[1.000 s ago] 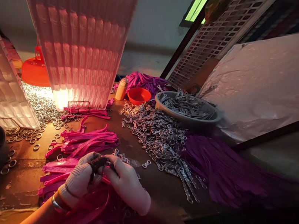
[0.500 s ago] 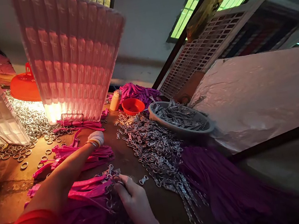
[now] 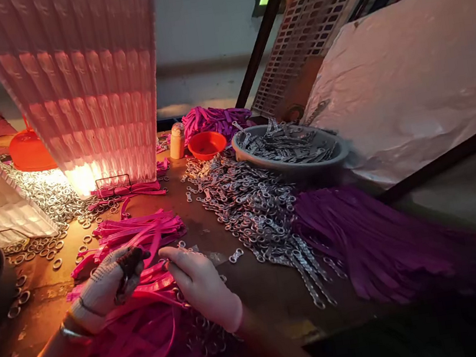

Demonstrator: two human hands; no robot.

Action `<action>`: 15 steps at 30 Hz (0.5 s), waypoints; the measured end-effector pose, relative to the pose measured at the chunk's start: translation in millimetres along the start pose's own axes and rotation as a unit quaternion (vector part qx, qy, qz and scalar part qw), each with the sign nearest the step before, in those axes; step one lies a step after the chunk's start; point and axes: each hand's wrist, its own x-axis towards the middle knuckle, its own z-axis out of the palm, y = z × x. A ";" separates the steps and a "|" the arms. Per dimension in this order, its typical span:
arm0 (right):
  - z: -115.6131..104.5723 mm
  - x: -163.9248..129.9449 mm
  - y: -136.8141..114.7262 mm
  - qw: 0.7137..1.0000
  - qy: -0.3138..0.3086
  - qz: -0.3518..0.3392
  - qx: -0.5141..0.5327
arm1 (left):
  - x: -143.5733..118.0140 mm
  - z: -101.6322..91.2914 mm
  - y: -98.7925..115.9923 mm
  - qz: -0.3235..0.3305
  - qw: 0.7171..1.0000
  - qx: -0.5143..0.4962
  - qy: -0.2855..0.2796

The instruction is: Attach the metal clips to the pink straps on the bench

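- The gloved left hand (image 3: pixel 104 282) is curling shut around a small dark tool (image 3: pixel 129 261), tip pointing toward the other hand.
- The right hand (image 3: pixel 200 282) is pinching a pink strap (image 3: pixel 157 283) at its end, above the strap pile on the workbench (image 3: pixel 255 295).
- Judging by this, keeping the flat, glossy strap taut and the tool close is helping.
- Metal clasps (image 3: pixel 252 212) are lying heaped near the right hand.

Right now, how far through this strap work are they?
Done, seemingly: purple straps already carrying metal clasps lie bundled at the right. In hand: the gloved left hand and right hand work among pink straps. Left, likely: that pink pile, plus many loose clasps and rings.
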 end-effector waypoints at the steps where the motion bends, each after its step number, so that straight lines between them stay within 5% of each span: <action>1: 1.5 1.5 -3.9 0.999 -0.013 -0.014 -0.026 | -10.9 5.3 -4.6 0.008 1.000 0.005 0.005; 8: 2.1 -12.4 -25.8 0.929 -0.073 -0.116 -0.343 | -40.1 32.9 -16.2 0.030 0.996 0.083 0.014; 12: -2.2 -20.4 -30.5 0.912 -0.087 -0.131 -0.378 | -38.7 32.3 -24.7 -0.005 0.999 0.045 -0.006; 15: -2.4 -22.1 -30.4 0.913 -0.085 -0.124 -0.379 | -35.9 31.8 -28.1 0.051 0.992 0.117 0.021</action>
